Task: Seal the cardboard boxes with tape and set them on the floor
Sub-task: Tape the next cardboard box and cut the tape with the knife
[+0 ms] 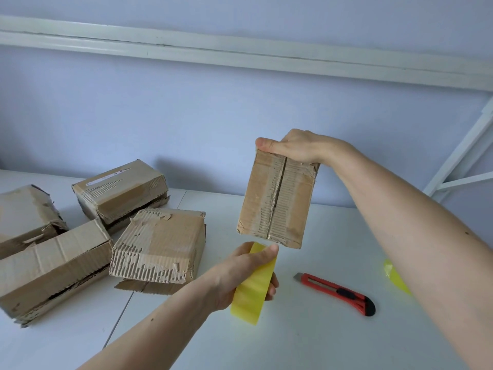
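My right hand (298,148) held the small cardboard box (276,201) up off the surface (306,329), gripping its top edge, thumb curled over the near corner. Box hung upright, flap seam facing me, running top to bottom, paper torn off along it so the corrugation showed. No print readable on that face.

My left hand (242,276) gripped the yellow tape (253,287) just below the box's bottom edge, fingers curled round it, thumb tip near the box's lower corner. Couldn't tell if tape touched the box.

Red utility knife (337,293) lay on the surface right of the tape, black end toward me, blade end pointing at the box. A second yellow piece (394,276) sat further right, partly hidden behind my right forearm; couldn't tell what it was.

Four more boxes on the left of the surface, all worn: torn-face box (160,244) nearest the held one, with a loose flap sticking out underneath; labelled box (120,190) behind it, carrying a white strip label with print too small to read; long box (50,265) at front left, gaping along its lower seam; fourth box (26,214) at the far left edge, partly cut off. They crowded together, touching or nearly so.

Pale wall behind, white rail (240,54) across it, white frame (461,161) at right.
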{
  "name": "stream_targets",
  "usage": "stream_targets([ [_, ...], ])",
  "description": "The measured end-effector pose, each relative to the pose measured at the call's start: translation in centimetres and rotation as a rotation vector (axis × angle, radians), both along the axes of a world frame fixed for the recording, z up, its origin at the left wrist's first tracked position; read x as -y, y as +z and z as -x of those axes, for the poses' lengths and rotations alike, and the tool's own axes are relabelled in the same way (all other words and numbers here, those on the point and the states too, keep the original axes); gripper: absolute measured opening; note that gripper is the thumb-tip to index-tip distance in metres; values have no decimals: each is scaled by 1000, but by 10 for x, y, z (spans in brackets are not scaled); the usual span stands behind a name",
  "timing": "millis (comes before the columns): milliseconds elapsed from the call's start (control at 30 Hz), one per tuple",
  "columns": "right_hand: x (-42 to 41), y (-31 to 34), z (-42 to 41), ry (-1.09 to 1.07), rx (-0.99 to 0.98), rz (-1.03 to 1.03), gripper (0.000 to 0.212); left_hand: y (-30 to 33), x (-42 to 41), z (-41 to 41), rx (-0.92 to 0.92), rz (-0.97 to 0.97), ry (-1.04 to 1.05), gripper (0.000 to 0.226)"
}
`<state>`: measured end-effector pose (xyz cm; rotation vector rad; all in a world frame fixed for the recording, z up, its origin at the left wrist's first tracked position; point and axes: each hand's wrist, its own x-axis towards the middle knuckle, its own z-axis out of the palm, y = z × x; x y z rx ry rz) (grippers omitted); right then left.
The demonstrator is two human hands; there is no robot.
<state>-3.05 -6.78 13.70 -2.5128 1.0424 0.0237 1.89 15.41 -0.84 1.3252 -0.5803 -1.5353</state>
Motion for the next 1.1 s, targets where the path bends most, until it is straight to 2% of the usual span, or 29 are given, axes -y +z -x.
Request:
stream_targets([
  [100,2,-4,1,6,-53,-100,99,-2,-2,2,-96,32,-13,76],
  [200,0,-15,1,8,-103,-181,100,-5,-6,7,-255,-1,6,81],
  [267,-2,-26,-2,0,-157,-214,100,-7,-8,12,-351,-54,41,73],
  [300,-2,-32,-4,-5,-184,-184,99,-9,-7,14,-358,-77,59,66],
  [367,-8,-41,-8,-47,-187,40,94,-12,-7,16,-336,-113,97,55],
  [400,-13,-46,-9,-86,-127,182,92,-13,-6,15,-325,-127,118,53],
  [467,-28,-57,-6,-88,30,275,94,-13,-5,12,-318,-141,162,53],
  [500,-37,-63,-1,-6,41,256,99,-13,-4,10,-318,-142,182,52],
  [600,-54,-84,22,276,-98,119,110,-11,0,3,-334,-152,216,50],
  [667,-48,-96,40,303,-112,-29,118,-12,1,-1,-339,-159,199,53],
  [767,-39,-104,57,305,-101,-49,128,-15,-1,-5,-354,-182,166,52],
  [833,-39,-115,62,338,-20,43,116,-14,-2,-7,-376,-193,163,51],
  [933,-46,-146,66,425,215,316,91,-11,-3,-11,-432,-177,191,53],
  [1033,-48,-181,69,422,484,428,78,-9,-5,-10,-482,-151,178,50],
  [1100,-50,-195,65,392,587,458,79,-8,-8,-7,-507,-145,163,44],
])
